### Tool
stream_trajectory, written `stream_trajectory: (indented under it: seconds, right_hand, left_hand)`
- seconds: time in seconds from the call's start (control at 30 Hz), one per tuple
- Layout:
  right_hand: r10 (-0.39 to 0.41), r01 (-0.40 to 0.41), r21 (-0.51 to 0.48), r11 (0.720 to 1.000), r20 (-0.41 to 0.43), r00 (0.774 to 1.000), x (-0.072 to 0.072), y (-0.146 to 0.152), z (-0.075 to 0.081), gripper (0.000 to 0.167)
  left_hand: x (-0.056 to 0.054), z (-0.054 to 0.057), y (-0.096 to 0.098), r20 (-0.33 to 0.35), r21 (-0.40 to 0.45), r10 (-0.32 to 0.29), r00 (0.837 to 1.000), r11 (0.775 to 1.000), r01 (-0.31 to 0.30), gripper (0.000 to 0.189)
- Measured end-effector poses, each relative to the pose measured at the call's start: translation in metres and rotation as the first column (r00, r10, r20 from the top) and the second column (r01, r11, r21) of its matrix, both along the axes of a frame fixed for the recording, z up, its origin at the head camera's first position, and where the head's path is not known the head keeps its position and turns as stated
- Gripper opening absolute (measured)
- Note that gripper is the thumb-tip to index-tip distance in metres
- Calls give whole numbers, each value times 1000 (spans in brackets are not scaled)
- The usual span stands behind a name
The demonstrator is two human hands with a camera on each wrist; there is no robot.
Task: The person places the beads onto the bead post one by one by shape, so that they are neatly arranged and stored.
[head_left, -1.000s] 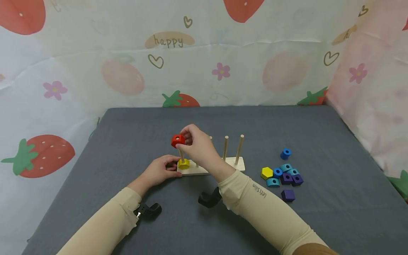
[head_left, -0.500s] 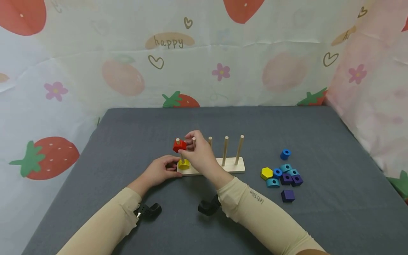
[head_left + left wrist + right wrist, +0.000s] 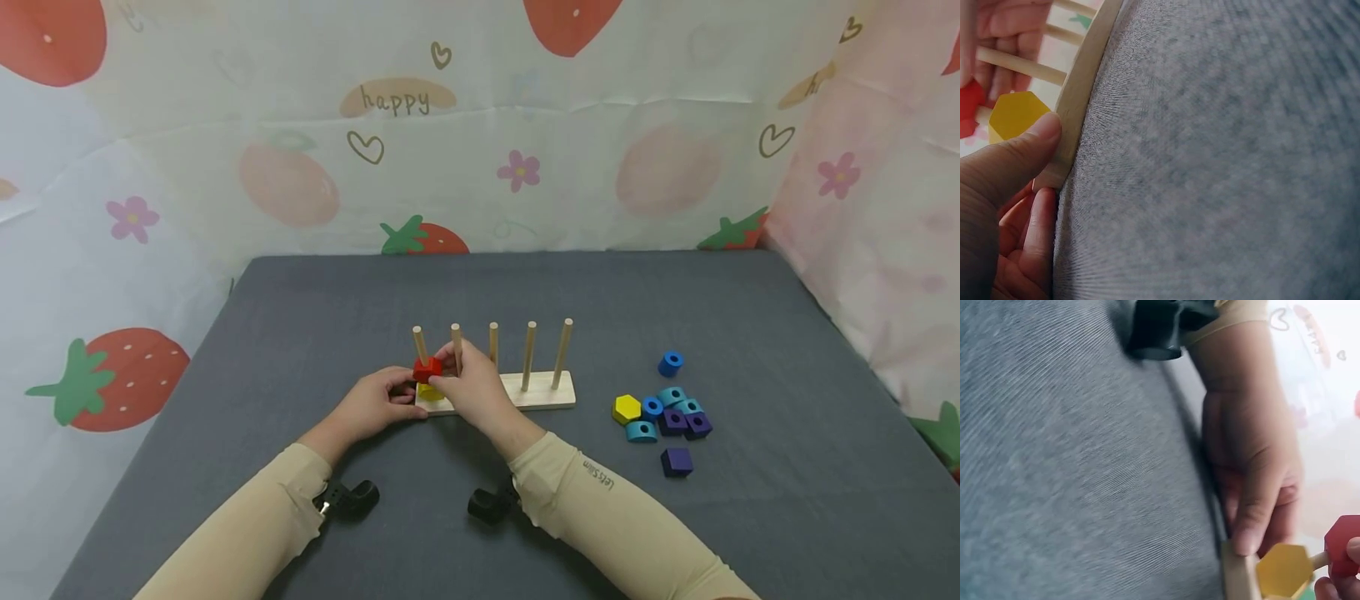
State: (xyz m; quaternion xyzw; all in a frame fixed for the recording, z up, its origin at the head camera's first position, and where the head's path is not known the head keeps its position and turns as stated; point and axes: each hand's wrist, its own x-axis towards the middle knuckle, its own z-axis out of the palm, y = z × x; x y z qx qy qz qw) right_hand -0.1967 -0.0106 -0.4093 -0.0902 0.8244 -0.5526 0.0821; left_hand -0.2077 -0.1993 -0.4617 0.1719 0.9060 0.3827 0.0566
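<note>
A wooden peg board point(image 3: 543, 390) with several upright pegs lies on the table. My left hand point(image 3: 373, 402) grips its left end, the thumb on the front edge and the other fingers behind. At the bottom of the leftmost peg sits a yellow hexagonal block point(image 3: 1017, 114). Above it, threaded on the same peg, is a red block point(image 3: 427, 370) that my right hand point(image 3: 477, 390) pinches between thumb and fingers. In the right wrist view a short stretch of peg shows between the red block point(image 3: 1341, 540) and the yellow block point(image 3: 1284, 570).
Right of the board lie a yellow hexagonal block point(image 3: 627, 408), light-blue arched blocks point(image 3: 641, 432), purple blocks point(image 3: 677, 462) and a blue cylinder point(image 3: 671, 362). Grey cloth point(image 3: 787, 375) covers the table. A patterned curtain point(image 3: 585, 108) hangs behind it.
My right hand has lowered the red block from the top of the leftmost peg down along it, close above the yellow block. The left hand has stayed at the board's end.
</note>
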Motion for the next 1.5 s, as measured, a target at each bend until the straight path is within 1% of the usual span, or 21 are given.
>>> stream_trajectory:
  seconds: [0.1, 0.2, 0.4, 0.53, 0.7, 0.8, 0.97, 1.1, 1.23, 1.37, 1.5]
  right_hand:
    - [-11, 10, 13, 1000, 7, 1000, 1, 0, -5, 19]
    - [-14, 14, 34, 999, -10, 1000, 0, 1, -9, 19]
    - [-18, 19, 41, 999, -38, 999, -1, 0, -12, 21]
    - [-16, 17, 40, 999, -31, 999, -1, 1, -12, 22]
    - [-10, 10, 29, 1000, 14, 1000, 0, 2, -9, 25]
    - [-5, 5, 17, 1000, 17, 1000, -1, 3, -6, 27]
    - [20, -21, -28, 999, -24, 1000, 0, 6, 8, 29]
    - [43, -48, -57, 997, -84, 996, 4, 10, 25, 30]
    - [59, -71, -109, 992, -110, 992, 8, 15, 43, 34]
    - [72, -97, -172, 980, -143, 987, 12, 20, 61, 40]
    - [65, -107, -248, 963, -171, 983, 15, 26, 75, 40]
  left_hand:
    - [-1, -1, -1, 2, 10, 0, 1000, 1000, 0, 46]
    - [-1, -1, -1, 7, 16, 2, 1000, 1000, -3, 45]
    - [-2, 0, 0, 3, 11, 5, 1000, 1000, -5, 45]
    - [-2, 1, 0, 1, -6, 10, 1000, 1000, -10, 44]
    - [-2, 1, 1, 7, -1, 10, 1000, 1000, -10, 43]
    - [-1, 1, 1, 16, -2, 13, 1000, 1000, -13, 44]
    - [-1, 2, 2, 37, -9, 24, 999, 1000, -23, 46]
    - [0, 3, 2, 42, -7, 32, 999, 999, -31, 47]
    - [0, 2, 2, 43, -4, 35, 998, 999, -35, 47]
    - [0, 1, 1, 45, 3, 34, 998, 999, -35, 47]
    - [0, 0, 1, 42, 11, 29, 999, 1000, -29, 46]
